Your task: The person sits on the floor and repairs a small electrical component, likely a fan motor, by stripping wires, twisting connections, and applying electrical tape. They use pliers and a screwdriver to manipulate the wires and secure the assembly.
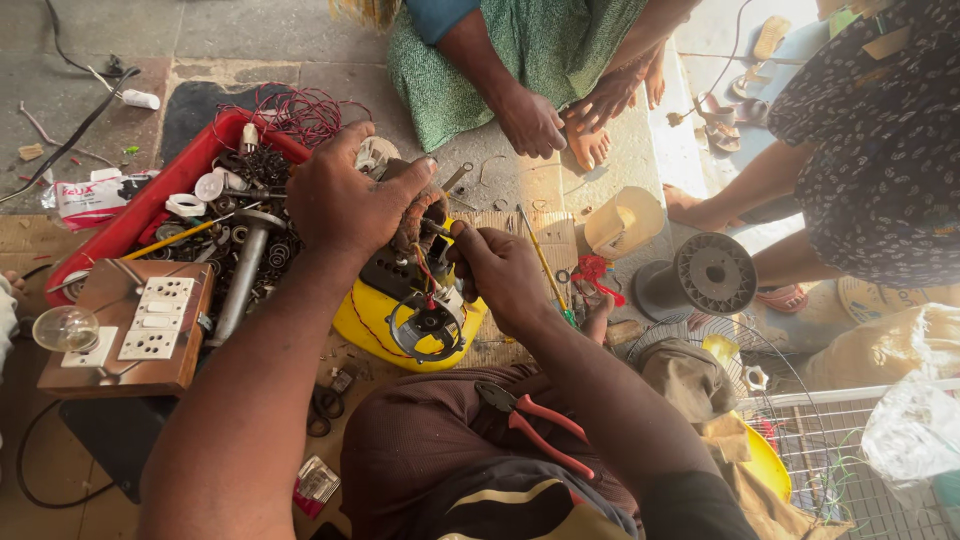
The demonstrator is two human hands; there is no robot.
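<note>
My left hand (345,200) grips the top of a small electric motor (415,265) with copper windings, which sits in a yellow housing (365,325) on the floor. My right hand (495,270) is closed around a thin tool or wire, its tip against the motor's side by the red and yellow wires. Red-handled pliers (535,425) lie across my lap. A green-handled screwdriver (548,272) lies on the cardboard just right of my right hand.
A red tray (150,205) of metal parts stands left. In front of it sits a wooden switch board (130,325) with a bulb (65,328). Two other people sit opposite and at right. A wire spool (705,275), a fan guard (770,420) and a cream cup (625,220) lie right.
</note>
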